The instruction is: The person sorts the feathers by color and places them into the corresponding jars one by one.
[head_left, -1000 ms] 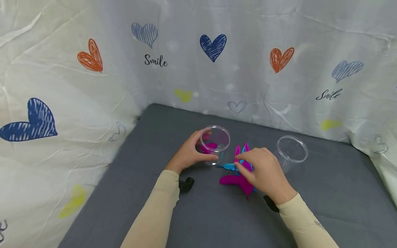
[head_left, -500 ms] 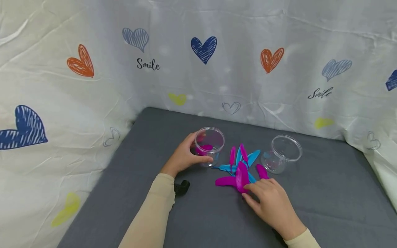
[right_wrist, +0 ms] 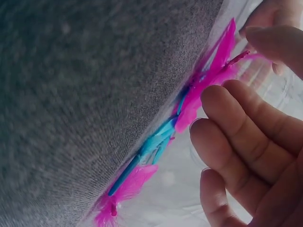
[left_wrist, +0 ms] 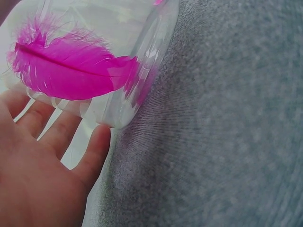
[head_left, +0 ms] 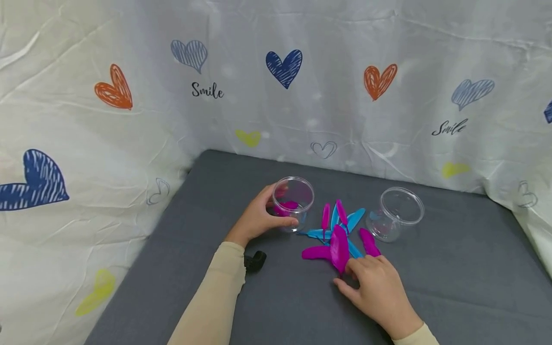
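On the gray tablecloth (head_left: 280, 306), I've got both hands on my feed rn, monitoring from afar. Left hand (head_left: 260, 215) is wrapped around a clear plastic cup (head_left: 304, 201), thumb on the near side, fingers round the far side, cup upright. Inside it there's a fluffy magenta feather (left_wrist: 75, 73), v clear on the left wrist cam.

Right hand (head_left: 379, 287) is by the loose feathers, fingers bent & thumb held apart from them, so no grip afaict. It's at the quill end of the big magenta feather (head_left: 339, 247); can't tell if the index finger is touching its edge or just beside it.

Pile-wise: that big one lies on top of some blue feathers (head_left: 355, 219), w/ another magenta feather pointing left (head_left: 316, 252) next to it. Two skinny magenta feathers (head_left: 325, 218) are at the far side of the pile. One more magenta feather on the right (head_left: 369, 241) is apart from the pile, btwn the right hand & a second clear cup (head_left: 388, 227), also upright.

Bg is a white curtain w/ hearts (head_left: 327, 28). There's a black strap (head_left: 255, 262) by the left wrist, beige sleeve (head_left: 215, 292) behind it.
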Demonstrator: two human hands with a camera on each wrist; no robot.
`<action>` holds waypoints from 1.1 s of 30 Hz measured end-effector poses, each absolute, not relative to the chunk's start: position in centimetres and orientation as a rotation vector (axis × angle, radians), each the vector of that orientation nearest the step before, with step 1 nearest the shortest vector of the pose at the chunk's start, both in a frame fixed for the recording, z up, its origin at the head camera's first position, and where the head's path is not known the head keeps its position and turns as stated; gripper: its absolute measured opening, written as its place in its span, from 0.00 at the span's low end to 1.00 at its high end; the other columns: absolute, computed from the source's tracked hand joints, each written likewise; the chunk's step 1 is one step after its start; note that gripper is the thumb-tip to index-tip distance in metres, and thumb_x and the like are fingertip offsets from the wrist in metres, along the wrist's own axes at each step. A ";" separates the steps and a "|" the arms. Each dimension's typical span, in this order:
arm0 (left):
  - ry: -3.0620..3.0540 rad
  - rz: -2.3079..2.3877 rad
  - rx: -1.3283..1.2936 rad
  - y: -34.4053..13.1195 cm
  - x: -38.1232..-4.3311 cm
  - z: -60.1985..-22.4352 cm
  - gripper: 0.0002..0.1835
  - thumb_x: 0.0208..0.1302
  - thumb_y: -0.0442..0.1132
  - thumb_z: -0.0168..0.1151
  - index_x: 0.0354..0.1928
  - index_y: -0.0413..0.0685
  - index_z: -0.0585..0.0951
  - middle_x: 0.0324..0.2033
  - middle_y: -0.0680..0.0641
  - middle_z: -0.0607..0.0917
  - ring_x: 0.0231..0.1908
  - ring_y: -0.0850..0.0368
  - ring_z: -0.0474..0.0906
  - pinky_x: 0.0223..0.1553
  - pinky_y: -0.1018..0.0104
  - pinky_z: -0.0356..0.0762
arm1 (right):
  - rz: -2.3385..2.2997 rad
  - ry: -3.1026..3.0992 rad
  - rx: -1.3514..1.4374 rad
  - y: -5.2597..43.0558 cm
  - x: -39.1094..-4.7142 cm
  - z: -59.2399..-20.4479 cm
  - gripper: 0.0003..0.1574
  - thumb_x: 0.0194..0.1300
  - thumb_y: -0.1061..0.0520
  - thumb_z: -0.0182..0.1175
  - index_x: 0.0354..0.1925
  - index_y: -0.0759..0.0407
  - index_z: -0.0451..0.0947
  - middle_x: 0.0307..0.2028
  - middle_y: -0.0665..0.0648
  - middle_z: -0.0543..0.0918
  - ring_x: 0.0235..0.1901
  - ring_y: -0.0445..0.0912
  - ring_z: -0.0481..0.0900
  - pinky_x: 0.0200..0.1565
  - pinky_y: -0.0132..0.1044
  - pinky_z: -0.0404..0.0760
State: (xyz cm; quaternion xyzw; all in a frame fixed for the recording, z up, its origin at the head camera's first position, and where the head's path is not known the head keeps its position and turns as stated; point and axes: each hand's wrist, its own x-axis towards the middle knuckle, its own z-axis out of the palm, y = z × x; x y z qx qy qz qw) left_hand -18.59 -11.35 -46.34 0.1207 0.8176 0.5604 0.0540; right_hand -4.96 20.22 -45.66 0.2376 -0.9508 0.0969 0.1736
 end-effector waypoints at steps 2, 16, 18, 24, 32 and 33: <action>2.485 1.701 0.365 -11.3 -18.7 -46.3 0.59 0.48 0.59 0.89 0.82 0.69 0.67 0.73 0.62 0.75 0.70 0.45 0.74 0.71 0.41 0.77 | 0.273 -2.712 0.662 20.2 -4.9 -45.7 0.29 0.50 0.36 0.85 0.23 0.43 0.73 0.19 0.37 0.66 0.23 0.31 0.62 0.35 0.34 0.69; 2.488 1.694 0.336 -11.3 -18.6 -46.5 0.55 0.48 0.60 0.88 0.78 0.85 0.67 0.73 0.63 0.74 0.71 0.48 0.72 0.71 0.43 0.78 | 0.248 -2.601 0.716 20.3 -5.0 -45.9 0.23 0.53 0.51 0.82 0.21 0.45 0.74 0.16 0.38 0.68 0.21 0.35 0.63 0.31 0.36 0.71; 2.489 1.692 0.336 -11.2 -18.7 -46.4 0.55 0.49 0.60 0.88 0.79 0.83 0.67 0.73 0.63 0.74 0.71 0.48 0.72 0.70 0.42 0.79 | 0.245 -2.575 0.718 20.4 -5.0 -45.7 0.21 0.53 0.53 0.81 0.22 0.46 0.75 0.16 0.39 0.68 0.20 0.36 0.64 0.31 0.37 0.72; 2.487 1.693 0.327 -11.0 -18.8 -46.4 0.54 0.51 0.56 0.88 0.79 0.80 0.67 0.73 0.62 0.74 0.71 0.47 0.73 0.69 0.41 0.79 | 0.281 -2.512 0.704 21.3 -5.1 -44.9 0.15 0.57 0.55 0.77 0.25 0.49 0.77 0.18 0.42 0.69 0.22 0.38 0.66 0.32 0.40 0.73; 2.479 1.710 0.351 -11.0 -18.7 -46.4 0.54 0.53 0.54 0.87 0.81 0.75 0.66 0.73 0.61 0.74 0.72 0.46 0.71 0.71 0.41 0.78 | 0.436 -2.472 0.650 22.1 -5.8 -43.9 0.08 0.64 0.56 0.70 0.30 0.51 0.79 0.21 0.47 0.75 0.23 0.39 0.68 0.36 0.46 0.78; 2.481 1.709 0.348 -11.1 -18.7 -46.4 0.54 0.53 0.54 0.87 0.81 0.75 0.66 0.73 0.61 0.74 0.72 0.46 0.72 0.70 0.41 0.78 | 0.454 -2.473 0.644 22.1 -5.9 -43.8 0.08 0.65 0.56 0.70 0.31 0.51 0.80 0.22 0.47 0.76 0.23 0.39 0.68 0.37 0.46 0.78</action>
